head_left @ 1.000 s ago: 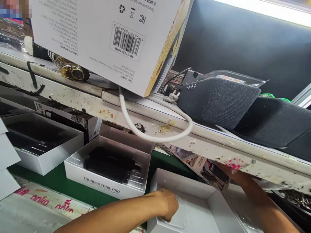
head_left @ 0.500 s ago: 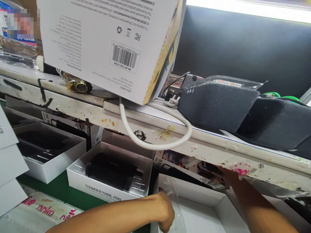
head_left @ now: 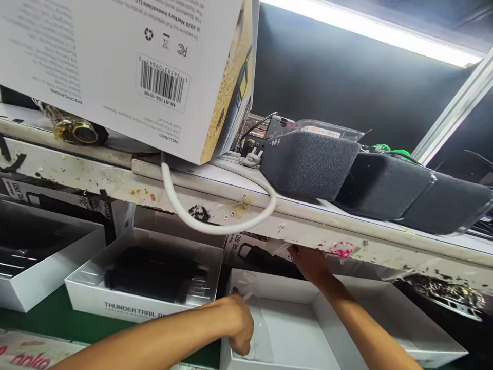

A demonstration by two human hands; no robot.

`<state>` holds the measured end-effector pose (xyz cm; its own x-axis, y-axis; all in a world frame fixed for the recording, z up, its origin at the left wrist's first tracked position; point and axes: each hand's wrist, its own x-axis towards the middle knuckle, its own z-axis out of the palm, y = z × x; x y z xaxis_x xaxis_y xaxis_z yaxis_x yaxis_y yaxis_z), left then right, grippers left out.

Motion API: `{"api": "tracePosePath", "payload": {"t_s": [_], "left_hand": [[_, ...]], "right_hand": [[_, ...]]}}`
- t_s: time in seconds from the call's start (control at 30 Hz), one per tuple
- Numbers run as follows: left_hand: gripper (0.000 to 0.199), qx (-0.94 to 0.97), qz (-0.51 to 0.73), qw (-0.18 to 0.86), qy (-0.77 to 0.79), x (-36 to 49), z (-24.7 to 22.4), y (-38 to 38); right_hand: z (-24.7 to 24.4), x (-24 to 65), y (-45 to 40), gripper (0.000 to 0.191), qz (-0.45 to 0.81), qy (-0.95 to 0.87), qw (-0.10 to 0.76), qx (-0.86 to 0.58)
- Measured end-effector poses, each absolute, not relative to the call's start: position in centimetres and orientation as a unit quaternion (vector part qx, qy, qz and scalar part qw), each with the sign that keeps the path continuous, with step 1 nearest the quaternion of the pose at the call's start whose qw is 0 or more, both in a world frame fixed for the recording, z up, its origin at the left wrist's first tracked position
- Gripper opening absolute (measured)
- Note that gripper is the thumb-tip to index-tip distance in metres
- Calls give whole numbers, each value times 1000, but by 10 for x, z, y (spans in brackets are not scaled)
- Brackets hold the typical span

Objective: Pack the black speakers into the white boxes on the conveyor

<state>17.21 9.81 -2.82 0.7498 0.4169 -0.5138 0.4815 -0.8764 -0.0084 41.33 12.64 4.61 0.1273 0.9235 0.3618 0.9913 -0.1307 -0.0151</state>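
My left hand is closed at the left end of an open white box, gripping a clear plastic sheet that hangs inside it. The box floor beyond the sheet is bare white. My right hand reaches over the far side of that box, under the shelf edge, next to a printed speaker box. Its fingertips are hidden, so what they hold does not show. Left of my left hand, a black portable speaker lies in a white box tray lettered THUNDER TRAIL.
Above runs a worn shelf with a drooping white cable. On it stand a large printed carton and dark fabric-covered speakers. Another white box sits at right, beside a metallic-looking coil. Green surface shows at lower left.
The view has shifted right, so the shelf and boxes appear further left. My right hand, earlier hidden under the shelf, now shows partly. My left hand stays closed on the plastic sheet.
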Motion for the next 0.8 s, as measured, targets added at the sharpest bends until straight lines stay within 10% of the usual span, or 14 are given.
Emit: {"api": "tracePosePath", "payload": {"t_s": [0.33, 0.67, 0.8], "left_hand": [[15, 934, -200, 68, 289, 134, 36, 87], [43, 948, 137, 69, 278, 111, 51, 65], [36, 972, 71, 154, 161, 132, 37, 47]], "right_hand": [[31, 308, -7, 56, 201, -697, 84, -683], [56, 353, -89, 46, 165, -626, 232, -726], [33, 386, -123, 53, 197, -584, 225, -754]]}}
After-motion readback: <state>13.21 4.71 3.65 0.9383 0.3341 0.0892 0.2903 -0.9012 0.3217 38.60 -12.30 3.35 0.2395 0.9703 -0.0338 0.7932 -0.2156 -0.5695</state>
